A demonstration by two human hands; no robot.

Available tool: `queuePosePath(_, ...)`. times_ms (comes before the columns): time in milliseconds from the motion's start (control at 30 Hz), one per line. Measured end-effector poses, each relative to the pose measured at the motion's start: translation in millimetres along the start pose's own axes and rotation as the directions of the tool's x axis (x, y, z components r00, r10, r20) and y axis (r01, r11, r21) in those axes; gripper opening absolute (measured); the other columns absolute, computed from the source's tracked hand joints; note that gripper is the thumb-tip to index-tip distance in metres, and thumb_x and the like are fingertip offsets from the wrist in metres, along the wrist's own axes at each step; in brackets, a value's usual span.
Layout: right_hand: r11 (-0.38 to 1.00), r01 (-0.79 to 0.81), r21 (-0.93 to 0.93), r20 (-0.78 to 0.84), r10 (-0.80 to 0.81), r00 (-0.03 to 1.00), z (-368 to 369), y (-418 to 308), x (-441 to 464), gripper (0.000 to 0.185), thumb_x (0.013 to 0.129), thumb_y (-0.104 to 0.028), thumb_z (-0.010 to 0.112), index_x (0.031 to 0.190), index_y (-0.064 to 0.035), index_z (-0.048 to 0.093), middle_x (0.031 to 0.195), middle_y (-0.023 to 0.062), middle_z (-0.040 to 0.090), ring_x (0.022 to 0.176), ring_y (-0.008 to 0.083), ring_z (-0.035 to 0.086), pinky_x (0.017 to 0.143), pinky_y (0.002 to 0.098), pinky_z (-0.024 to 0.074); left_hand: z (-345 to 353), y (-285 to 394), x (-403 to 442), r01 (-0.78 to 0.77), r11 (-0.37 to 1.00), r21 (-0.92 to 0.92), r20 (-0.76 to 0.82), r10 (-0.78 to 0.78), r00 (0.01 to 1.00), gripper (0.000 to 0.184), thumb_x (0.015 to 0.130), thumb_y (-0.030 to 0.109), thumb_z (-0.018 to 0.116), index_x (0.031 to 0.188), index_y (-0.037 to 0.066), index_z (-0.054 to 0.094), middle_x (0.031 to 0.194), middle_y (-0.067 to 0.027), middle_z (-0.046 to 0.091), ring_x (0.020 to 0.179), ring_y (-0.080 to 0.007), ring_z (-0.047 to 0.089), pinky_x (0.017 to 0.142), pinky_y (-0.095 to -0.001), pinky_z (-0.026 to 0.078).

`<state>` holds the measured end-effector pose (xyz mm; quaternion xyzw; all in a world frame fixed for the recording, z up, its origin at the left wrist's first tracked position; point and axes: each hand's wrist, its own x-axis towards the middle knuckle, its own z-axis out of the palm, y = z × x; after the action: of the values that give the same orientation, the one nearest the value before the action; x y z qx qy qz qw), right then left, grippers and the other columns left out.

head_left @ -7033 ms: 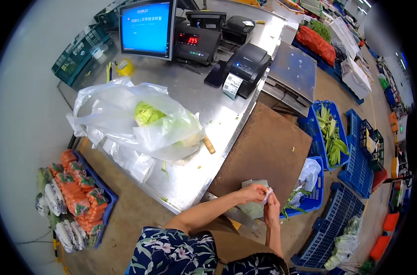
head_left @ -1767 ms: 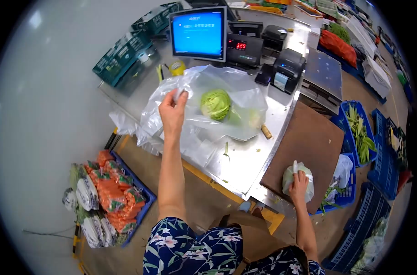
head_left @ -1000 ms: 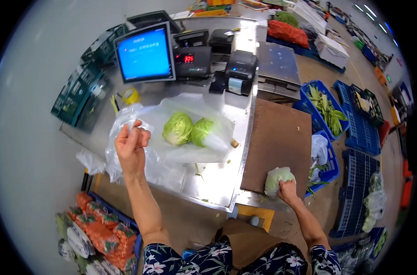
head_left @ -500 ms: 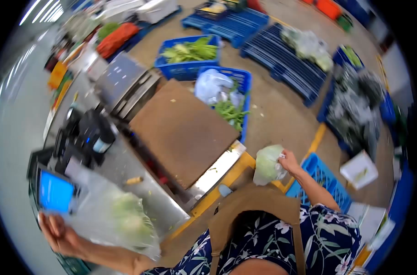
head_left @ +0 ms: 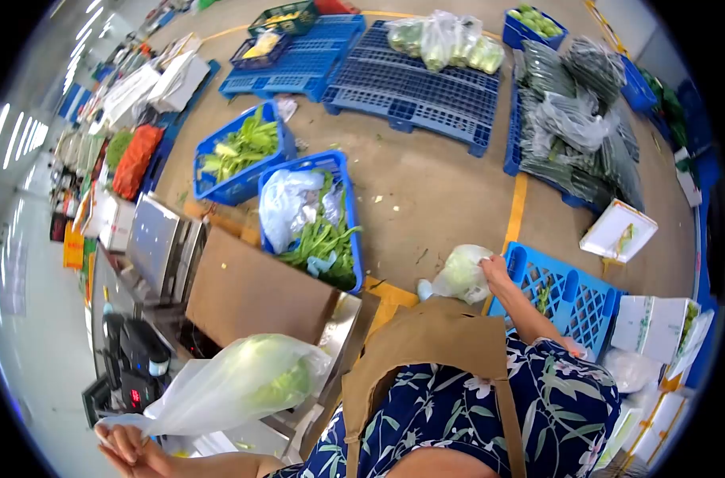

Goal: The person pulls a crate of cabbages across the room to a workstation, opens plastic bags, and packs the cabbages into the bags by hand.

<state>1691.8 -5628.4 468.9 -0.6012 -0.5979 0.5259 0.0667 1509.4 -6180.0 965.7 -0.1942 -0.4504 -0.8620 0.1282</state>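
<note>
Left hand [head_left: 130, 451]: its fingers are closed on the end of the big clear bag [head_left: 233, 382], cabbage inside.
Right hand [head_left: 496, 271]: it grips the top of the small bag [head_left: 461, 273], which holds a pale green cabbage.
Left side: the brown board [head_left: 255, 288] lies just beyond the big bag; two blue baskets [head_left: 350, 239] [head_left: 207, 187] are farther.
Near right: a light blue crate [head_left: 573, 291] stands close under the right forearm.
Far: dark blue pallet [head_left: 426, 95].

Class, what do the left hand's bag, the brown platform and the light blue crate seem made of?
Bag: thin, glossy plastic film; green contents show through.
Brown platform: matt, dull brown; rusted metal or board, unclear.
Light blue crate: smooth moulded plastic, probably, given its evenly repeated openings.
</note>
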Motion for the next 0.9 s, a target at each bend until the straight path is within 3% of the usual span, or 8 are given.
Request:
queuePosePath(67,0.994,-0.04,0.101,0.025,0.038,0.999,-8.6,-21.8,31.1,0.022,0.069,-0.011,0.061,0.083,0.0067,0.058,0.074,0.0147,0.06,0.069,0.0226,0.056,0.059,0.0371,0.0437,36.8,-56.9,7.8,0.041,0.996,-0.083,-0.014,-0.042,0.999,0.03,0.095,0.011,0.044,0.111,-0.013,0.039,0.064,-0.0011,0.032,0.055,-0.0076,0.029,0.05,-0.0227,0.024)
queuePosePath(100,0.986,-0.059,0.156,0.037,0.054,0.998,-12.6,-32.4,50.7,0.022,0.07,-0.011,0.061,0.082,0.0063,0.058,0.074,0.0142,0.06,0.068,0.0218,0.056,0.058,0.0368,0.0437,40.4,-74.1,19.6,0.257,0.954,-0.153,0.196,-0.226,0.954,0.038,0.094,0.018,0.046,0.114,-0.014,0.037,0.066,-0.0014,0.033,0.055,-0.0089,0.031,0.05,-0.0227,0.025)
queuePosePath(233,0.911,-0.121,0.395,-0.014,0.138,0.99,-33.2,-68.3,115.2,0.017,0.073,-0.01,0.059,0.083,0.0043,0.058,0.075,0.0137,0.06,0.068,0.0192,0.056,0.054,0.035,0.0443,131.2,-210.6,46.4,0.456,0.881,-0.127,-0.105,-0.469,0.877,0.053,0.093,0.033,0.046,0.11,-0.016,0.036,0.064,-0.0016,0.036,0.056,-0.0092,0.034,0.05,-0.0241,0.03)
queuePosePath(300,0.861,-0.2,0.468,0.054,0.198,0.979,-41.7,-75.7,153.9,0.017,0.076,-0.011,0.059,0.085,0.0032,0.058,0.077,0.0132,0.06,0.069,0.0198,0.058,0.055,0.0349,0.0463,139.8,-270.6,59.3,0.645,0.733,-0.219,0.108,-0.638,0.762,0.061,0.09,0.036,0.048,0.113,-0.019,0.037,0.065,-0.0005,0.037,0.056,-0.0091,0.034,0.051,-0.0245,0.029)
queuePosePath(367,0.777,-0.299,0.554,0.106,0.29,0.951,-50.9,-91.4,181.2,0.016,0.08,-0.013,0.057,0.089,0.0004,0.058,0.081,0.0111,0.062,0.07,0.0198,0.06,0.055,0.0349,0.0491,173.0,-327.9,65.6,0.721,0.651,-0.238,0.018,-0.739,0.673,0.06,0.09,0.037,0.048,0.112,-0.018,0.039,0.065,0.0,0.038,0.056,-0.0087,0.035,0.051,-0.0241,0.027)
queuePosePath(533,0.472,-0.49,0.733,0.27,0.46,0.846,-63.7,-108.9,285.9,0.02,0.089,-0.021,0.048,0.1,-0.0068,0.058,0.089,0.0051,0.064,0.075,0.0186,0.064,0.061,0.0367,0.0555,228.0,-480.7,94.8,0.852,0.462,-0.247,-0.089,-0.886,0.455,0.055,0.087,0.039,0.052,0.105,-0.013,0.046,0.056,0.0021,0.034,0.051,-0.0086,0.035,0.049,-0.0228,0.025)
queuePosePath(700,0.37,-0.524,0.767,0.277,0.546,0.791,-52.7,-91.7,405.5,0.02,0.089,-0.022,0.046,0.097,-0.0111,0.06,0.088,0.0028,0.065,0.073,0.0174,0.064,0.06,0.036,0.0547,232.3,-636.4,137.7,0.911,0.341,-0.233,-0.267,-0.923,0.278,0.04,0.087,0.037,0.052,0.095,-0.002,0.052,0.088,-0.0094,0.06,0.047,-0.011,0.037,0.043,-0.025,0.026)
queuePosePath(900,0.278,-0.533,0.8,0.197,0.717,0.669,-34.9,-199.3,526.4,0.012,0.084,-0.024,0.052,0.087,-0.0171,0.061,0.075,-0.0021,0.061,0.063,0.0158,0.058,0.051,0.0337,0.0471,275.8,-767.3,163.9,0.965,0.17,-0.199,-0.378,-0.922,0.085,0.048,0.085,0.038,0.054,0.102,-0.007,0.052,0.084,-0.0061,0.059,0.048,-0.0116,0.036,0.048,-0.0258,0.028)
